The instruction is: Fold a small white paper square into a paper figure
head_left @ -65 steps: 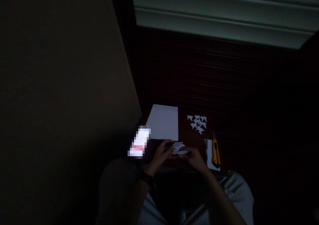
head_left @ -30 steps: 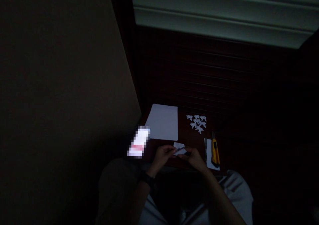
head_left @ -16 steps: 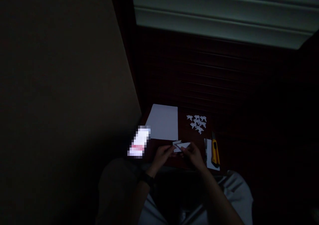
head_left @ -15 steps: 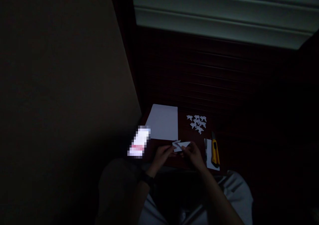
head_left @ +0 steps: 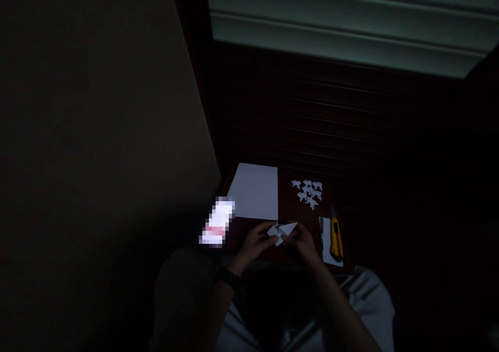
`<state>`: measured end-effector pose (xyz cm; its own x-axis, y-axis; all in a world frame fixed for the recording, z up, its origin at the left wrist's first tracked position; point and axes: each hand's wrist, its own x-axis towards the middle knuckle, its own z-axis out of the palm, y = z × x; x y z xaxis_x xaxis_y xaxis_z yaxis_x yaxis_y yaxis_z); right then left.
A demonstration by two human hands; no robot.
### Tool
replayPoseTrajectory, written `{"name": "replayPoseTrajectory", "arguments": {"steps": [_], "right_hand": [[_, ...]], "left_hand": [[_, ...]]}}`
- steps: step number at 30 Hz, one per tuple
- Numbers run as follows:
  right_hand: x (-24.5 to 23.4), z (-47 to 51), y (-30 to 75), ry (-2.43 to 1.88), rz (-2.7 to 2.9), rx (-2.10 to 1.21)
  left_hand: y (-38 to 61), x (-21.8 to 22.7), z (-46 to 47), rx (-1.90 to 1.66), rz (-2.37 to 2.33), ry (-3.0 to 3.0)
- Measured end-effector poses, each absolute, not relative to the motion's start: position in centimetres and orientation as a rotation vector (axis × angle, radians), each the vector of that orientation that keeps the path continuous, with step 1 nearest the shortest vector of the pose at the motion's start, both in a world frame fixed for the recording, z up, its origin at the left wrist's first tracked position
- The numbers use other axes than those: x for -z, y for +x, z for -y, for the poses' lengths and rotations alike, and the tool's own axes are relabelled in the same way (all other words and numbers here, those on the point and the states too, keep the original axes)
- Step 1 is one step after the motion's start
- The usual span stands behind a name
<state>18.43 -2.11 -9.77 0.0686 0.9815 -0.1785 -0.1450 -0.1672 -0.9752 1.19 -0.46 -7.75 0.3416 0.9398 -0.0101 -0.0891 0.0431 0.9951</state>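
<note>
In a very dark room, both my hands pinch a small folded white paper piece just above a small dark table. My left hand grips its left side with closed fingers. On the paper's right side sits my right hand, fingers also pressed together. A dark watch band circles my left wrist. Beyond my hands lies a blank white sheet, and to its right a cluster of several small folded white paper pieces.
A lit phone screen lies at the table's left edge. A yellow utility knife rests on a white paper strip at the right. A plain wall rises on the left; a dark slatted panel and a pale ledge stand behind.
The paper piece has been folded from a flatter shape into a pointed one. Both hands shifted slightly around it; the rest has stayed put.
</note>
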Motion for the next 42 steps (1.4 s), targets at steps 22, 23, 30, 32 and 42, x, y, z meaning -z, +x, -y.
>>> {"name": "replayPoseTrajectory", "arguments": {"steps": [22, 23, 30, 32, 42], "right_hand": [[9.0, 2.7, 18.8, -1.136, 0.808, -1.612], [9.1, 2.6, 18.8, -1.143, 0.800, -1.603], [9.4, 2.5, 18.5, -1.195, 0.796, -1.591], [9.4, 2.5, 18.4, -1.188, 0.825, -1.593], [9.6, 2.3, 18.6, -1.245, 0.886, -1.619]], "left_hand": [[0.5, 8.6, 0.3, -0.874, -1.029, 1.312], [0.5, 8.6, 0.3, -0.874, -1.028, 1.307], [0.8, 7.8, 0.5, -0.912, -1.000, 1.327], [0.8, 7.9, 0.5, -0.911, -1.005, 1.329], [0.5, 7.8, 0.5, -0.864, -0.905, 1.229]]}}
